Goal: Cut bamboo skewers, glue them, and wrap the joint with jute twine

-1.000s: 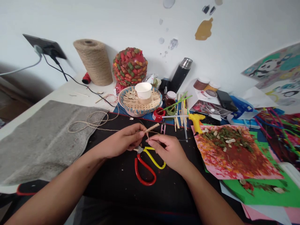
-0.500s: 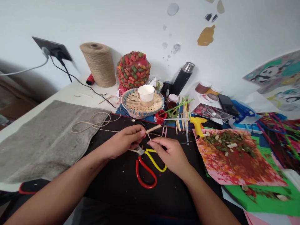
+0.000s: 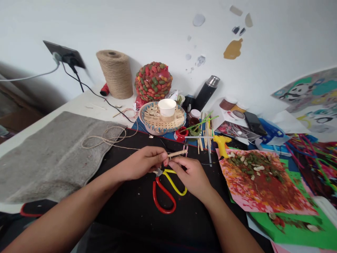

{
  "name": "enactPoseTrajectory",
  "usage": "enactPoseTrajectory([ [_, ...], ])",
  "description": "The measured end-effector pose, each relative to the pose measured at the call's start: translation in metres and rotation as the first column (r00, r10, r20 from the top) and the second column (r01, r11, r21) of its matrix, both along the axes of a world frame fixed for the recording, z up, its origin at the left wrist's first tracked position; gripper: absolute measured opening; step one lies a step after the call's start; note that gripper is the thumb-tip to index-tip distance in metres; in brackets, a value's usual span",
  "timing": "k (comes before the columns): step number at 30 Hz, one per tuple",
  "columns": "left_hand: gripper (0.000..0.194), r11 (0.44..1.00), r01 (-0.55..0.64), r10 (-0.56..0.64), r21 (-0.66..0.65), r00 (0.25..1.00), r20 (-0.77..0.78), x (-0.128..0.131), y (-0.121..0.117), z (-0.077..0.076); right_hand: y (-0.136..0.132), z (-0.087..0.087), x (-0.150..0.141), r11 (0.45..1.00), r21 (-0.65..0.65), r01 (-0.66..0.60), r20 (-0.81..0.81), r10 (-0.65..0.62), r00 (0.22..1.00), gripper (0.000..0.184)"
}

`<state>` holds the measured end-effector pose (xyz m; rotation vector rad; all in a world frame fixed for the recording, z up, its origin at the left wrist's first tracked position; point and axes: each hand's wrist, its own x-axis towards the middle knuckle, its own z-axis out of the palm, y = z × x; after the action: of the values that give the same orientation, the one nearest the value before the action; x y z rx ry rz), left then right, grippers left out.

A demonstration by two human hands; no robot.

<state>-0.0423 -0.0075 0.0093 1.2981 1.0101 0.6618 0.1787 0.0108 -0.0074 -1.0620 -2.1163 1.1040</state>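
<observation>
My left hand (image 3: 144, 162) pinches a thin stick (image 3: 179, 153) whose far end is wound with twine and points right. My right hand (image 3: 191, 176) is closed beside it, thumb against forefinger, on the twine close to the stick. A loose strand of twine (image 3: 104, 140) runs in loops from the grey cloth to my left hand. Scissors with one red and one yellow handle (image 3: 172, 212) lie on the black mat (image 3: 126, 207) below my hands; my left fingers partly cover their blades.
Behind stand a big twine spool (image 3: 116, 75), a ball covered in coloured shells (image 3: 153, 81), a woven basket (image 3: 150, 127) with a paper cup (image 3: 167, 107), and a flask (image 3: 206, 93). A yellow glue gun (image 3: 222, 144) and painted paper (image 3: 268, 196) lie right, a grey cloth (image 3: 55, 151) left.
The wrapped stick has tipped closer to level and its tip has shifted right. My right hand has come closer to my left, and the short taut strand between them is now mostly hidden.
</observation>
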Motion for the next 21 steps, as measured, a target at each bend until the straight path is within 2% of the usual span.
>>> enactPoseTrajectory([
  [7,0.055,0.994,0.102,-0.101,0.048,0.994,-0.033,-0.0029,-0.0033,-0.0062,0.0022,0.0004,-0.0013,0.998,-0.033,-0.055,-0.020,0.054,0.998,0.034],
  [12,0.054,0.985,0.165,-0.164,0.055,0.986,-0.017,-0.0029,-0.0034,-0.0075,0.0033,-0.0045,0.0008,0.999,-0.042,-0.020,-0.018,0.019,1.000,0.032],
  [18,0.053,0.995,0.099,-0.097,-0.026,0.993,0.072,-0.0011,-0.0050,-0.0045,0.0043,-0.0053,0.0037,0.999,-0.039,0.001,-0.001,-0.001,1.000,0.023],
  [21,0.052,0.990,0.137,-0.135,-0.021,0.988,0.077,-0.0024,-0.0052,-0.0050,0.0047,-0.0033,0.0038,0.999,-0.054,-0.003,-0.019,0.002,1.000,0.024],
])
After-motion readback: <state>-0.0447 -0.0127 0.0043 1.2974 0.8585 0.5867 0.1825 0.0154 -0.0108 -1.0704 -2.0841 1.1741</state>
